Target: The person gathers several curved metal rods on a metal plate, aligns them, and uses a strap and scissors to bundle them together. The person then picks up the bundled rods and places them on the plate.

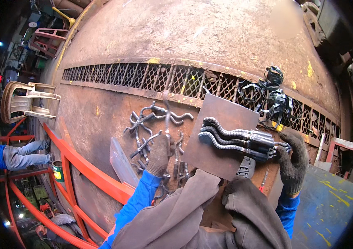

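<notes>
My left hand (160, 157), in a dark knitted glove, is closed around a wavy ribbed metal rod (167, 120) that stands up from it, slightly blurred. Several more such wavy rods (145, 116) lie loosely heaped on the floor beside that hand. Before my knees a square brown metal plate (201, 155) carries a neat bundle of wavy rods (230, 139), each with a dark smooth sleeve toward the right. My gloved right hand (294, 159) grips the rods' right-hand ends between thumb and fingers.
A floor grating (176, 81) crosses ahead, with tangled black strapping (274, 99) at its right. An orange railing (85, 170) runs along the left. Beyond it are a person (19, 157) and stacked plastic chairs (25, 101). A red-handled tool (264, 180) lies near my right knee.
</notes>
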A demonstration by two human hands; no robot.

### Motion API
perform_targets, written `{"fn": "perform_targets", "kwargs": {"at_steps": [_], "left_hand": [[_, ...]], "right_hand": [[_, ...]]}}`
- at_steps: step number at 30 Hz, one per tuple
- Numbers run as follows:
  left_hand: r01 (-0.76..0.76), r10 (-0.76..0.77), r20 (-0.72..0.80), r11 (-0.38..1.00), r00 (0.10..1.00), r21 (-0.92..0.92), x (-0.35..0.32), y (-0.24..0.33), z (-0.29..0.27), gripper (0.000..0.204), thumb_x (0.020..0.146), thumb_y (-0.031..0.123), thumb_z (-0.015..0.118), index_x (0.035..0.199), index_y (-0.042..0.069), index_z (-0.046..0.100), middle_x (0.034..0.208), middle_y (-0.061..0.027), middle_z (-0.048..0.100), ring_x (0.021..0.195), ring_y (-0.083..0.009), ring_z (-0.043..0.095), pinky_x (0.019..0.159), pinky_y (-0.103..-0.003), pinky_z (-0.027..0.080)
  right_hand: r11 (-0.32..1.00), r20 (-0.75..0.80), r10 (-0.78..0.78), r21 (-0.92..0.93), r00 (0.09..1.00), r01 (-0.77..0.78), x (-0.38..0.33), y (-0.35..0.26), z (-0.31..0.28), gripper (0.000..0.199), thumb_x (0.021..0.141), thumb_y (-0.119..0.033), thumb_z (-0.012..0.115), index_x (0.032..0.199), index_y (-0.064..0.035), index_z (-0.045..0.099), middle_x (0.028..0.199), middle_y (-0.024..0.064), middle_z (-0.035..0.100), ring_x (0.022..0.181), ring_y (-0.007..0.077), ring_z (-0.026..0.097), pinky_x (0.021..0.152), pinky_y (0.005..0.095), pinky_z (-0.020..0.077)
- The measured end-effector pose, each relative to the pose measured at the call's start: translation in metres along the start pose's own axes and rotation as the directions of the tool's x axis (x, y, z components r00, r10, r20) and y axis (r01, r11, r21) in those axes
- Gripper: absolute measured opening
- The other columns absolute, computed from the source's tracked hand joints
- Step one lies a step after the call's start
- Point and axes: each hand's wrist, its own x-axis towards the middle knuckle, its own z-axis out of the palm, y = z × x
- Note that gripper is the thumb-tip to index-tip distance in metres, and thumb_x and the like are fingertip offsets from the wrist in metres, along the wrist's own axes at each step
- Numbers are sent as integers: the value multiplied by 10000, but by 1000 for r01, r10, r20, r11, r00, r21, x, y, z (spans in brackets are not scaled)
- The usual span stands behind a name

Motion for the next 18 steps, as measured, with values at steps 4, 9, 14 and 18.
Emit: {"fn": "perform_targets", "kwargs": {"at_steps": [4, 9, 14, 18], "left_hand": [[-113, 95, -68, 926, 993, -360, -25, 73, 63, 309, 1089, 363, 512, 1140, 66, 580, 1011, -64, 663, 883, -161, 672, 765, -318, 559], [-283, 246, 350, 957, 904, 57, -52, 129, 124, 365, 1089, 355, 511, 1258, 40, 581, 1055, -78, 671, 859, -130, 669, 737, -265, 528], [-168, 54, 473, 965, 880, 202, -72, 127, 159, 373, 1065, 186, 565, 1411, 48, 548, 1192, -55, 639, 1036, -117, 595, 905, -283, 501], [34, -145, 500, 974, 854, 225, -63, 133, 161, 460, 1066, 240, 570, 1470, 39, 485, 1260, -118, 639, 1150, -181, 626, 952, -310, 528]], "right_hand": [[980, 43, -88, 182, 995, 79, 5, -24, 13, 421, 824, -105, 793, 1211, 17, 678, 1176, 205, 676, 1093, 307, 653, 950, 409, 522], [950, 382, -12, 292, 924, -108, 19, -57, 33, 627, 786, -297, 871, 1303, -22, 648, 1179, 190, 711, 1023, 317, 716, 892, 404, 559], [932, 520, 84, 260, 850, -251, 12, -66, 38, 528, 868, -269, 813, 1297, -10, 645, 1090, 183, 717, 948, 267, 714, 824, 377, 562], [891, 467, 189, 289, 864, -351, -3, -43, 24, 376, 892, -174, 766, 1213, 8, 694, 1015, 163, 726, 876, 251, 698, 778, 367, 550]]}}
